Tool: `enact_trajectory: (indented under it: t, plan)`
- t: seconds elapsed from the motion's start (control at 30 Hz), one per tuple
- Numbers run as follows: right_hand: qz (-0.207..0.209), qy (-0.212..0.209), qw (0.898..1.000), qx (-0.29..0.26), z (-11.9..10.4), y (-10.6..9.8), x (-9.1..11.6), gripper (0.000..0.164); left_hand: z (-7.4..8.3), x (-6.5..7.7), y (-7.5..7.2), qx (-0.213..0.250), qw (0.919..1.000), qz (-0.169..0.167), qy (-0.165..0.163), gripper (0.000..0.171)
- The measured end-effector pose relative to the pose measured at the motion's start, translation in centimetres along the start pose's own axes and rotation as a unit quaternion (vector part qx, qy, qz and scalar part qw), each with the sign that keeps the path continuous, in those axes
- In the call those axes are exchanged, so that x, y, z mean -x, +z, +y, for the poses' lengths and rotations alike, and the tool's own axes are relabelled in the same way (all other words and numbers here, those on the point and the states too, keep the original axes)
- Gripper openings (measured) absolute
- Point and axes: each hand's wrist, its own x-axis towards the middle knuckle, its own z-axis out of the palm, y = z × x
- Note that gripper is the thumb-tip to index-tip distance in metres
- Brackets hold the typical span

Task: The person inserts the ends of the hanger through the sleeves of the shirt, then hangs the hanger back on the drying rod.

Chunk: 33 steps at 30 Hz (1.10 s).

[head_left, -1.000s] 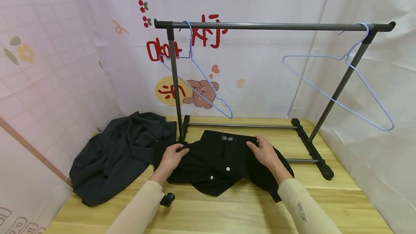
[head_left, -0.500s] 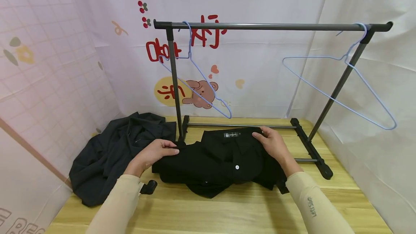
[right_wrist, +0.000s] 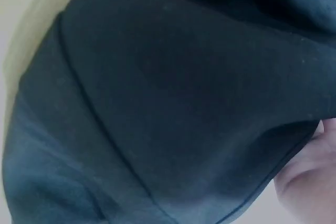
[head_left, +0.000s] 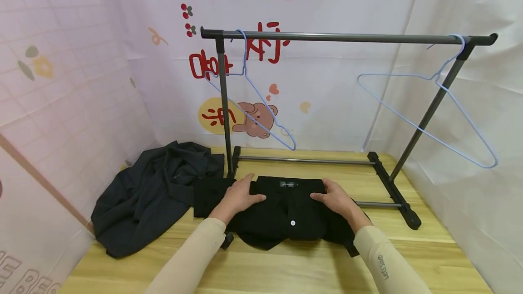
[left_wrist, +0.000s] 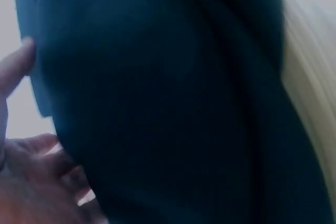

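Observation:
A black shirt (head_left: 282, 230) with a white button (head_left: 293, 223) and a collar label (head_left: 289, 184) is spread in front of me, its collar toward the rack. My left hand (head_left: 239, 198) is at the collar's left end, thumb spread wide from the fingers. In the left wrist view its thumb and fingers (left_wrist: 39, 145) stand apart at the cloth's edge. At the collar's right end, my right hand (head_left: 337, 199) pinches the cloth, thumb on the near side and fingers behind. Dark fabric (right_wrist: 173, 87) fills most of the right wrist view.
Behind the shirt stands a dark metal clothes rack (head_left: 327, 37). Two blue hangers, a left hanger (head_left: 267, 110) and a right hanger (head_left: 404, 113), hang from its bar. A crumpled dark garment (head_left: 151, 198) lies left on the wooden table (head_left: 286, 271).
My left hand let go of the shirt's left shoulder area and moved right to the collar. My right hand kept its hold while the collar dropped slightly nearer to me.

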Motion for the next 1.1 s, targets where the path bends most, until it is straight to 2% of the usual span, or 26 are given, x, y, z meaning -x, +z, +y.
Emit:
enact_trajectory:
  t: [0.07, 0.13, 0.2, 0.27, 0.33, 0.37, 0.43, 0.5, 0.57, 0.6, 0.63, 0.7, 0.77, 0.83, 0.9, 0.97, 1.03, 1.1]
  plan:
    - [-0.012, 0.002, 1.0, -0.021, 0.1, -0.1, 0.1, 0.033, 0.3, -0.6, 0.9, 0.042, 0.9988, -0.021, -0.012, 0.091]
    - [-0.029, -0.008, 0.999, -0.044, 0.1, -0.2, 0.2, 0.024, 0.3, -0.8, 1.4, 0.089, 0.9954, -0.029, -0.024, 0.091]
    - [-0.053, -0.028, 0.996, -0.065, 0.1, -0.3, 0.3, 0.024, 0.1, -0.9, 1.7, 0.126, 0.9914, -0.028, -0.023, 0.077]
    - [-0.078, -0.038, 0.992, -0.097, 0.1, -0.6, 0.5, 0.028, -0.1, -0.9, 1.8, 0.149, 0.9884, -0.026, -0.014, 0.054]
    - [-0.114, -0.046, 0.983, -0.139, 0.2, -0.9, 0.6, 0.03, -0.3, -0.8, 1.7, 0.165, 0.9859, -0.026, -0.008, 0.031]
    - [-0.131, -0.046, 0.977, -0.162, 0.3, -1.1, 0.7, 0.029, -0.4, -0.8, 1.6, 0.17, 0.9852, -0.025, -0.008, 0.025]
    - [-0.162, -0.04, 0.963, -0.211, 0.3, -1.3, 0.8, 0.027, -0.4, -0.7, 1.4, 0.174, 0.9843, -0.02, -0.019, 0.027]
    - [-0.187, -0.031, 0.949, -0.252, 0.3, -1.3, 0.9, 0.025, -0.2, -0.6, 1.3, 0.173, 0.9844, -0.006, -0.03, 0.037]
    - [-0.189, -0.016, 0.946, -0.264, 0.1, -1.2, 0.9, 0.029, 0.1, -0.5, 1.2, 0.16, 0.9864, 0.013, -0.035, 0.045]
    - [-0.18, -0.01, 0.951, -0.252, 0.0, -1.0, 0.9, 0.033, 0.3, -0.5, 1.2, 0.152, 0.9873, 0.024, -0.038, 0.046]
    - [-0.164, -0.006, 0.96, -0.227, -0.1, -0.8, 0.9, 0.039, 0.4, -0.5, 1.3, 0.145, 0.9881, 0.036, -0.037, 0.046]
    - [-0.116, 0.006, 0.982, -0.149, -0.4, -0.3, 0.8, 0.046, 0.7, -0.6, 1.3, 0.127, 0.9897, 0.058, -0.033, 0.046]
    - [-0.068, 0.022, 0.995, -0.062, -0.7, 0.2, 0.7, 0.055, 0.9, -0.7, 1.3, 0.111, 0.9905, 0.076, -0.029, 0.046]
    - [-0.034, 0.035, 0.999, 0.009, -1.1, 0.6, 0.6, 0.068, 0.8, -0.7, 1.2, 0.095, 0.9915, 0.087, -0.018, 0.049]
    - [-0.021, 0.051, 0.998, 0.044, -1.4, 0.8, 0.5, 0.079, 0.6, -0.8, 1.1, 0.073, 0.9926, 0.097, -0.001, 0.051]
    - [-0.025, 0.064, 0.996, 0.06, -1.5, 0.7, 0.6, 0.091, 0.3, -0.7, 0.9, 0.059, 0.9931, 0.1, 0.016, 0.049]
    - [-0.038, 0.07, 0.994, 0.072, -1.5, 0.5, 0.8, 0.095, 0.0, -0.5, 0.7, 0.051, 0.9933, 0.099, 0.031, 0.041]
    - [-0.048, 0.073, 0.993, 0.084, -1.3, 0.3, 0.9, 0.088, -0.2, -0.2, 0.5, 0.051, 0.9928, 0.1, 0.042, 0.031]
